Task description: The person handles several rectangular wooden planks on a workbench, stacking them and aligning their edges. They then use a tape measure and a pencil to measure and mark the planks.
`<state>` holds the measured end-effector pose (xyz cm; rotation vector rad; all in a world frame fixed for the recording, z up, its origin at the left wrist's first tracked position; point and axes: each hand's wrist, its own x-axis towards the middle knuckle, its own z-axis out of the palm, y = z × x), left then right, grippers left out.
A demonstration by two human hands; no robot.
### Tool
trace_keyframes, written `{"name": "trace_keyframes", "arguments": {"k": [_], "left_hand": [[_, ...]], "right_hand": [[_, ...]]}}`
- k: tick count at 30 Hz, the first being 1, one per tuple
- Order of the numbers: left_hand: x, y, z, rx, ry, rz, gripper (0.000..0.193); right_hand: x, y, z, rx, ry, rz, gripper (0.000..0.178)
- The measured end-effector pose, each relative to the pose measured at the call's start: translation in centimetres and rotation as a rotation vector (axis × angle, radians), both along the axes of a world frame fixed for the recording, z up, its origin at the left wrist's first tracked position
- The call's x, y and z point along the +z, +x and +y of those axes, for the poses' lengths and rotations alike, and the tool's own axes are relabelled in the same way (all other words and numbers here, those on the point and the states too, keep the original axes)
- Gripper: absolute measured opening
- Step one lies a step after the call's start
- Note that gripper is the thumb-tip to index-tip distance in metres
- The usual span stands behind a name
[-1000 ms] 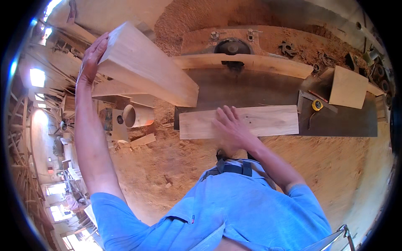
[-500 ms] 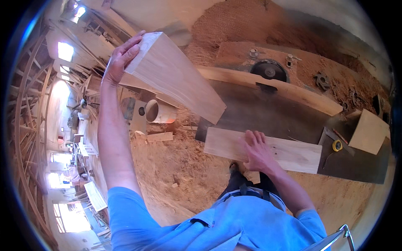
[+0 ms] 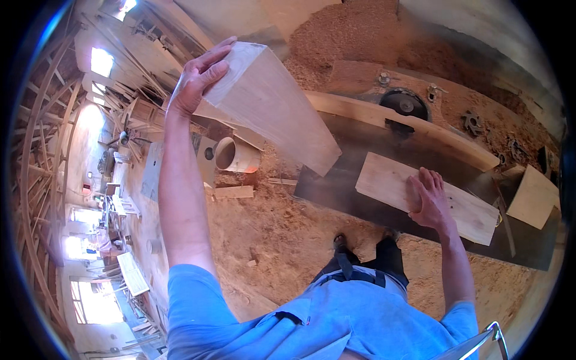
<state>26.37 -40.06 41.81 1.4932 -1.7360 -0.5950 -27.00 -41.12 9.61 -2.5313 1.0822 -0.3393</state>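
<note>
My left hand (image 3: pixel 207 72) is raised at the upper left, closed around the top end of a thick wooden block (image 3: pixel 288 105). The block slants down to the right, its lower end at the left part of the dark saw table (image 3: pixel 318 186). My right hand (image 3: pixel 431 198) lies across a short pale wooden board (image 3: pixel 387 174), its fingers reaching over the far edge. This board sits at a slant on the table. Beyond it, a long wooden fence strip (image 3: pixel 348 112) runs in front of a round saw blade (image 3: pixel 406 107).
Reddish sawdust (image 3: pixel 348 42) is heaped behind the saw. A square wooden piece (image 3: pixel 533 198) and a metal square's blade (image 3: pixel 507 228) are at the table's right end. A white bucket (image 3: pixel 240 156) lies tipped on the left, near wood scraps (image 3: pixel 234 192) on the floor.
My right hand has slid the short board to the right and a little away, over the place where the yellow tape measure showed. My left hand still holds the block; the view has shifted slightly.
</note>
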Motion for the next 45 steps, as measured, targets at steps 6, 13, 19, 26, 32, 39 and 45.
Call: {"name": "trace_keyframes", "arguments": {"k": [6, 13, 19, 26, 32, 39, 45], "left_hand": [[-0.3, 0.4, 0.4, 0.001, -0.007, 0.051, 0.061], [-0.1, -0.1, -0.1, 0.049, -0.004, 0.082, 0.046], [0.7, -0.7, -0.3, -0.046, -0.174, -0.451, 0.044], [0.5, -2.8, -1.7, -0.077, -0.109, -0.354, 0.064], [1.2, 3.1, -3.6, 0.242, 0.098, -0.127, 0.065], [0.0, 5.4, -7.7, 0.618, 0.089, -0.064, 0.072], [1.4, 8.2, -11.2, 0.545, 0.205, -0.045, 0.075]], "right_hand": [[0.5, 0.6, 0.9, -0.022, -0.031, 0.016, 0.094], [0.0, 0.6, 1.2, -0.031, -0.086, -0.034, 0.093], [-0.2, 0.3, 0.6, -0.026, -0.099, -0.037, 0.087], [-0.5, 0.2, 0.7, -0.043, -0.08, 0.021, 0.085], [0.1, 0.8, 0.4, -0.025, -0.057, 0.034, 0.087], [0.1, 0.9, 0.5, -0.045, -0.036, 0.043, 0.09], [0.9, 1.0, 0.5, -0.033, -0.028, 0.021, 0.087]]}}
